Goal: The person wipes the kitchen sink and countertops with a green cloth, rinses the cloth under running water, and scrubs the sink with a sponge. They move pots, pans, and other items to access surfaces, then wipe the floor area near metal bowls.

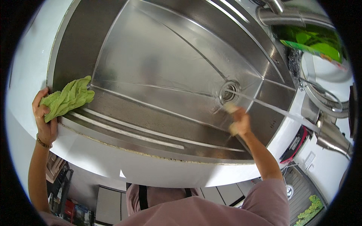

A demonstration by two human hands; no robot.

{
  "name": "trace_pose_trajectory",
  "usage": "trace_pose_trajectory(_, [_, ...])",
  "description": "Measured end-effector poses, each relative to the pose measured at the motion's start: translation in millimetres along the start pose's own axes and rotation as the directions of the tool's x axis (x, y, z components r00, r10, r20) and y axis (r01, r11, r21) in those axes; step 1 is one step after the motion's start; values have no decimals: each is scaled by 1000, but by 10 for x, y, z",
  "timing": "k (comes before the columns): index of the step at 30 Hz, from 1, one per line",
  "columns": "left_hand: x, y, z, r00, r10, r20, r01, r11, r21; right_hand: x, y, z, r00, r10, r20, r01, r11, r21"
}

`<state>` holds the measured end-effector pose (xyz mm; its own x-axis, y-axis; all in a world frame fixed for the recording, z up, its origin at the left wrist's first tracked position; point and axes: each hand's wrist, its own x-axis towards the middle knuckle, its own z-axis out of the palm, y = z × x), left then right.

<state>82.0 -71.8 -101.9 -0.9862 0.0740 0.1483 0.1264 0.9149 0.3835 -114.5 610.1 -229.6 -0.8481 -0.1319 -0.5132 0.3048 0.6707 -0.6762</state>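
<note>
My left hand (43, 115) grips a crumpled lime-green cloth (69, 97) at the left front corner of a stainless steel sink (169, 56). The cloth hangs over the rim onto the inner wall. My right hand (241, 120), blurred, is low in the basin near its front right side. It holds a pale yellow thing (230, 107), perhaps a sponge, that shows at both sides of the fingers. Just beyond it lies the round drain (229, 91). A stream of water (263, 104) runs from a metal spout (331, 137) at the right into the drain.
White counter (31, 65) borders the sink. Along the right stand a green packet (319, 45), a steel-wool-like scourer (295, 63), a white round dish (325, 70) with metal wire parts, a metal cylinder (282, 17) and a dark red-edged object (294, 145).
</note>
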Motion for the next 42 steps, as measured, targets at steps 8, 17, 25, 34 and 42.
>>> trace_pose_trajectory(8, [120,59,44,998,37,-47,-39,999,-26,1556,-838,745,588,-489,-645,208,861,-463])
trace_pose_trajectory(17, [202,213,0,998,28,-52,-34,991,-126,1334,-784,889,624,-613,-484,380,780,-498])
trace_pose_trajectory(25, [284,263,-30,998,45,-38,-50,987,-152,1661,-2707,2860,494,-866,-79,777,480,-407])
trace_pose_trajectory(34, [286,277,-50,999,24,-40,-30,990,-136,698,-2934,3851,343,-857,384,921,388,43])
trace_pose_trajectory(42, [120,184,-19,1000,-12,-25,11,997,-74,693,-1514,1899,141,-783,605,986,163,-18])
